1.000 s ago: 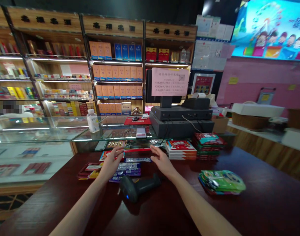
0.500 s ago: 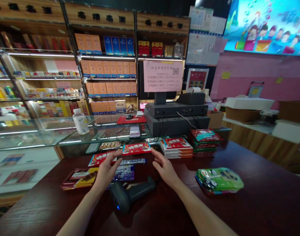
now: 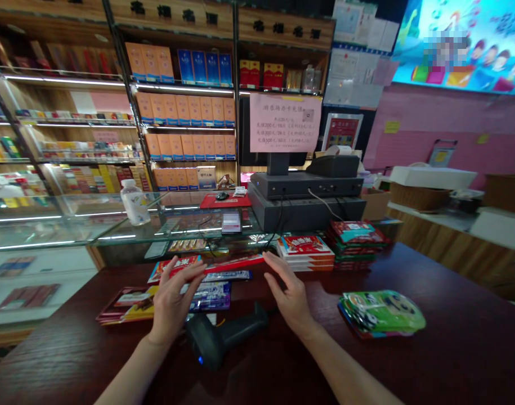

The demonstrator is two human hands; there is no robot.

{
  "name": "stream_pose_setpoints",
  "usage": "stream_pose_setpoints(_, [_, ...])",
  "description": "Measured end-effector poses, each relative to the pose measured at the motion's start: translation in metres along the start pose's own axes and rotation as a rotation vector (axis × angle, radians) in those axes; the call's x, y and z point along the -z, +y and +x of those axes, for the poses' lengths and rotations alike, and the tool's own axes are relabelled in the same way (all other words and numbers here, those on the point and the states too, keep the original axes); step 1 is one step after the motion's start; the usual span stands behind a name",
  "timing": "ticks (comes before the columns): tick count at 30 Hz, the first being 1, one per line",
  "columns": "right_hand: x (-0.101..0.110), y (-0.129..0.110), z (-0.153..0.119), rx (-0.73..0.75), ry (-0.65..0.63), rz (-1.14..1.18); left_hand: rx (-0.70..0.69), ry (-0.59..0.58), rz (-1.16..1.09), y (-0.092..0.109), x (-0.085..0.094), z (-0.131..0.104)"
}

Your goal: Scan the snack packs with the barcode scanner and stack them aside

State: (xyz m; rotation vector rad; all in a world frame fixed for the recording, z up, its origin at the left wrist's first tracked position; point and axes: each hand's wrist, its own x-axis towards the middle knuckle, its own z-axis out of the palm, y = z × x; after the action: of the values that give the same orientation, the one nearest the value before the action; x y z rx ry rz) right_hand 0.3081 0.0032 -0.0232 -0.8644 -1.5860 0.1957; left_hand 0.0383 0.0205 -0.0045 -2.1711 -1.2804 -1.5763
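Observation:
Between the fingertips of my left hand [image 3: 169,304] and my right hand [image 3: 293,301] is a red snack box [image 3: 236,262], tilted so mostly a narrow side shows. Each hand pinches one end of it. Another red box [image 3: 189,260] lies behind my left hand. Under and beside that hand are blue-purple packets [image 3: 215,295] and a slim blue-white packet [image 3: 236,275]. Red and yellow chocolate packs [image 3: 124,304] are to its left, partly covered. A dark barcode scanner [image 3: 215,340] with a blue light rests on the counter between my forearms.
Stacked red boxes [image 3: 305,259] and dark red-green packs [image 3: 354,239] stand behind my right hand. Green panda packs [image 3: 384,312] lie at right. Beyond are a cash register [image 3: 303,202], a glass case [image 3: 113,236] with a white bottle [image 3: 134,203], and the dark counter [image 3: 451,337].
The red box has turned from showing its printed face to showing mostly a narrow side. My left hand has rotated and shifted slightly left. The view has shifted slightly.

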Motion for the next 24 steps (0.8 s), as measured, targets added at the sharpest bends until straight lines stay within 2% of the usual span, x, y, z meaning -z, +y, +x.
stream_pose_setpoints(5, [-0.001,0.003,0.000,0.035,0.108,-0.009,-0.024,0.038,-0.020,0.000,-0.004,0.000])
stream_pose_setpoints(9, [-0.003,0.000,0.002,-0.033,0.145,0.032,0.137,0.026,-0.006,-0.009,-0.011,-0.004])
stream_pose_setpoints(13, [-0.007,-0.004,0.007,-0.193,0.174,0.105,0.257,-0.035,-0.037,-0.016,-0.016,-0.002])
stream_pose_setpoints(15, [-0.009,-0.004,0.010,-0.308,0.193,0.143,0.221,-0.082,-0.069,-0.018,-0.017,0.002])
stream_pose_setpoints(18, [-0.008,0.001,0.016,-0.463,0.224,0.217,0.095,-0.183,-0.087,-0.019,-0.018,0.008])
stream_pose_setpoints(24, [-0.005,0.012,0.021,-0.636,0.265,0.356,-0.116,-0.356,-0.012,-0.028,-0.021,0.007])
